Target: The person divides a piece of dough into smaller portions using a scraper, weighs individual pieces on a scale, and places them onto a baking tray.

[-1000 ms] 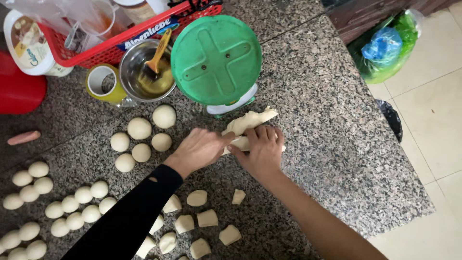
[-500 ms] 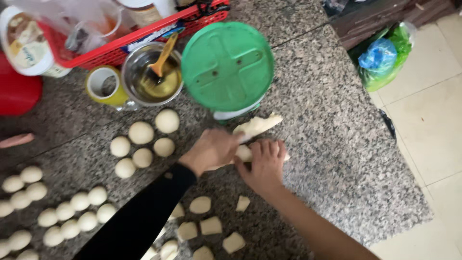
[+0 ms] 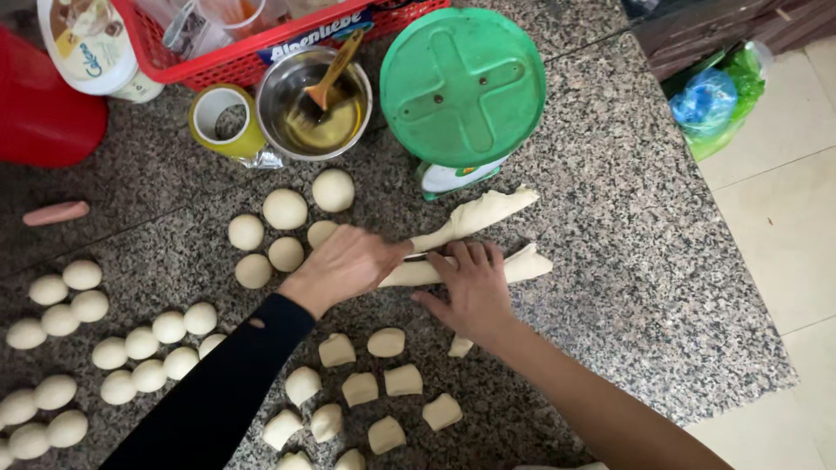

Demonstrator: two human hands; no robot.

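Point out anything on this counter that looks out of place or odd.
One thing stands out: a pink sausage-shaped piece lies alone at the left of the granite counter, apart from the rows of dough balls. The black sleeve also has a small hole. Nothing looks spilled.

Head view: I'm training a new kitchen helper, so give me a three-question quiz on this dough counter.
1. True or false: the left hand and right hand both rest on a dough strip.
2. What sits in the metal bowl? A) a wooden spoon B) a whisk C) an egg
3. What colour is the scale top?

Key: 1 true; 2 A; 3 green.
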